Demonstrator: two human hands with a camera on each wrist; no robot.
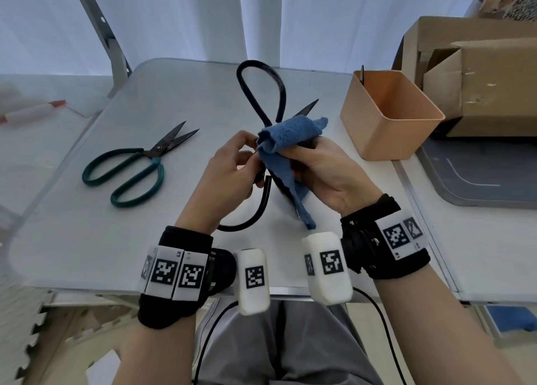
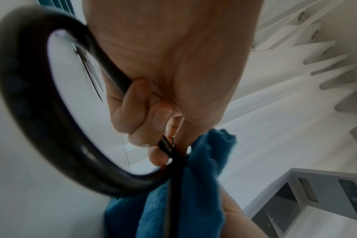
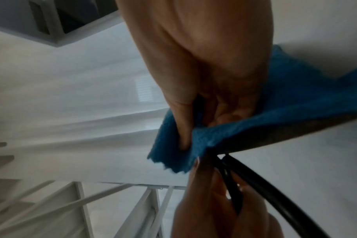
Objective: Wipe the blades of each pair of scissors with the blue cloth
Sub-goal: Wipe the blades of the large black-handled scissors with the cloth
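A: Where do things stand?

B: The large black scissors with wide looped handles are held up over the pale grey counter, just left of the peach plastic bin. The left hand has its fingers curled round the black shank near the pivot; the left wrist view shows them clamped there. The right hand pinches the blue terry cloth around one blade, with a dark blade tip poking out beyond the cloth toward the bin.

A: And the other pair?

B: The teal-handled scissors with dark steel blades lie flat on the counter, well to the left of the bin and apart from both hands, blades slightly parted. Whether they have been wiped, I cannot tell.

A: How should this stroke go?

B: I would keep the left hand firm at the pivot so the blades cannot swing, fold the cloth over the blade's back, and draw it from the pivot out toward the tip (never along the edge toward the fingers). Thumb and fingers should press on the flat sides only. Then do the second blade, which looks hidden behind the cloth.
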